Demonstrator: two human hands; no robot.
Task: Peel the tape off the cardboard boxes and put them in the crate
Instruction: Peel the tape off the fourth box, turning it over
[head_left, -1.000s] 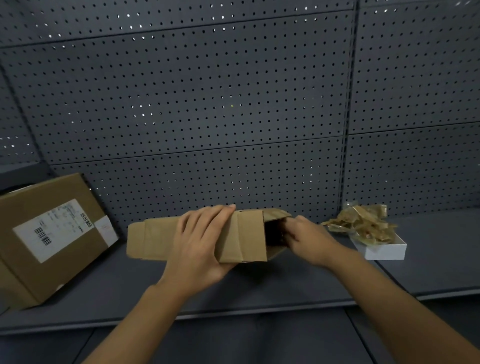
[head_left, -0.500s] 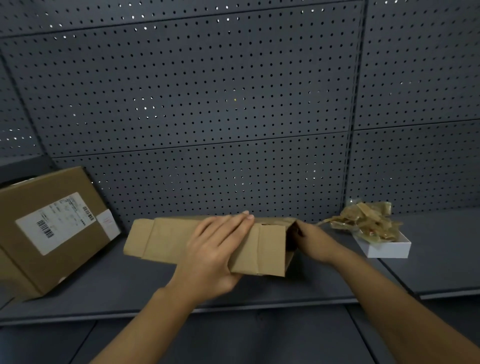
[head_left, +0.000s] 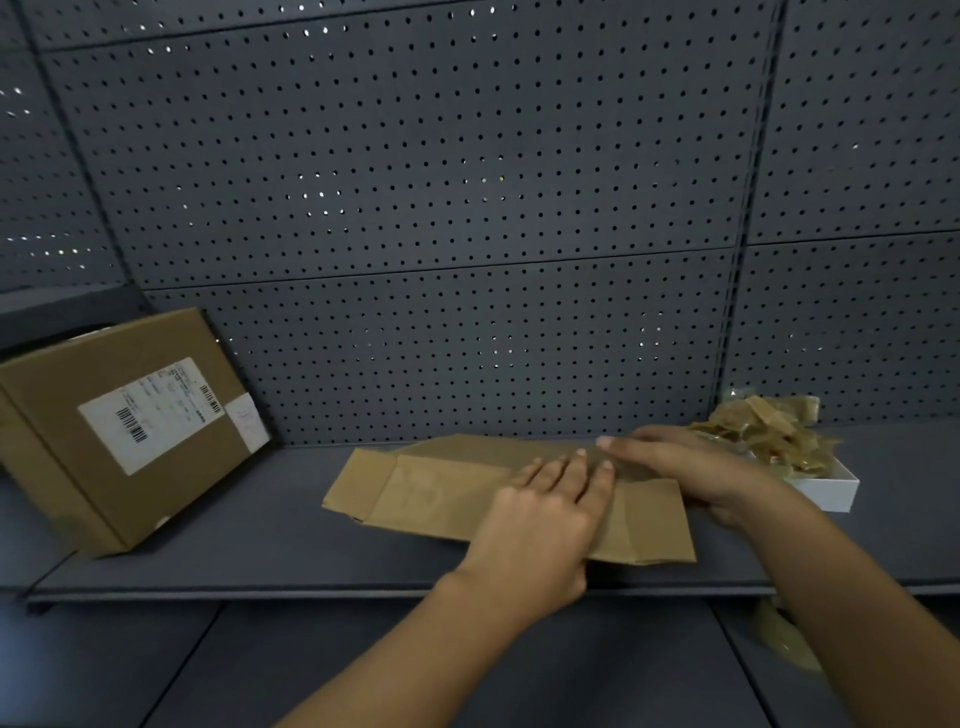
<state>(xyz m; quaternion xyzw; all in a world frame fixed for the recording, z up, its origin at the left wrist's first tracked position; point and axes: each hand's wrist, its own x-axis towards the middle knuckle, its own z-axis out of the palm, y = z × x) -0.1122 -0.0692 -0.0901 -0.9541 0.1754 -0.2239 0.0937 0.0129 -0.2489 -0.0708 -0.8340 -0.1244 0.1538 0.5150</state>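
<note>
A long brown cardboard box (head_left: 441, 493) lies flattened on the grey shelf (head_left: 260, 545). My left hand (head_left: 550, 514) presses flat on its middle with straight fingers. Just beyond, my right hand (head_left: 691, 467) lies flat across the box's far right part, fingers pointing left. A second, still-assembled cardboard box (head_left: 119, 426) with a white barcode label leans at the shelf's left end. No crate is in view.
A small white tray (head_left: 826, 488) heaped with crumpled brown tape strips (head_left: 769, 431) sits on the shelf at the right, just behind my right hand. A grey pegboard wall (head_left: 467, 208) backs the shelf. A strip of tape (head_left: 784, 639) hangs below the shelf edge at the right.
The box went from an open tube held up by both hands to lying pressed flat on the shelf. My right hand left the box's open end and now lies on top.
</note>
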